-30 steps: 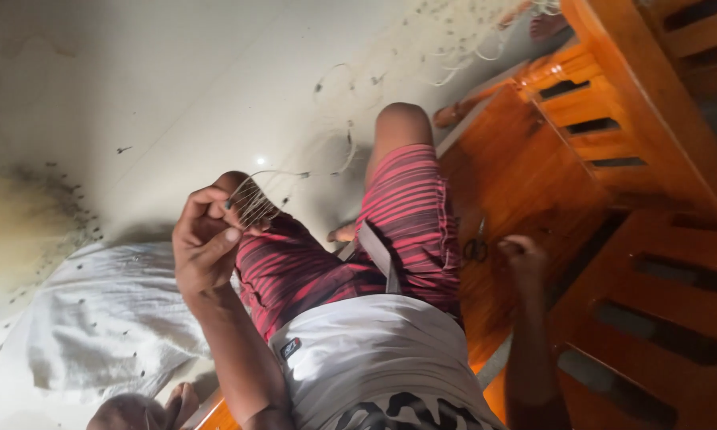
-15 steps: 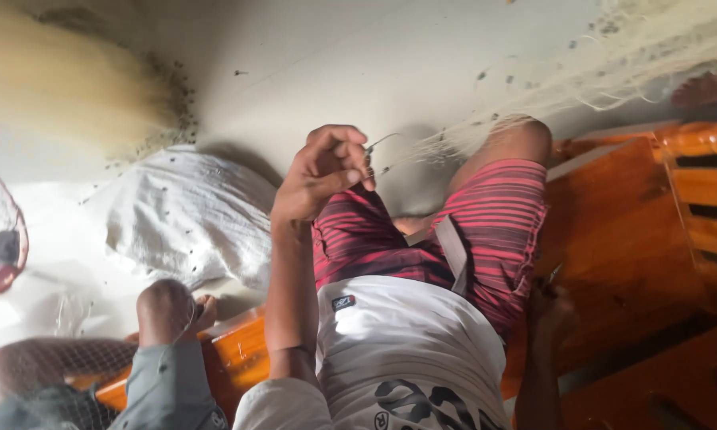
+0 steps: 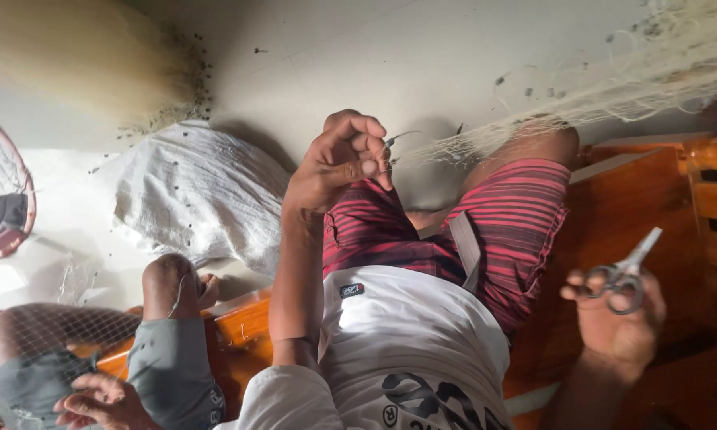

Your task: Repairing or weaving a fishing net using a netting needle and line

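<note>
Two hands: our left hand [image 3: 342, 163] raised above the striped shorts [image 3: 454, 231], fingers pinching pale net [image 3: 533, 127]; our right hand [image 3: 617, 318] beside them, fingers curled through scissors [image 3: 623, 275].

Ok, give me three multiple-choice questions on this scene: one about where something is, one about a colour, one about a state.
1. Where are the scissors?
A. on the floor
B. in the right hand
C. in a drawer

2. What colour are the striped shorts?
A. red and dark
B. plain blue
C. green and yellow

3. What is the left hand doing?
A. lying flat and open
B. gripping a cup
C. pinching net strands

Answers:
1 B, fingers sit in the scissor loops.
2 A, red and dark bands cross both thighs.
3 C, the fingertips close on the pale threads.
</note>
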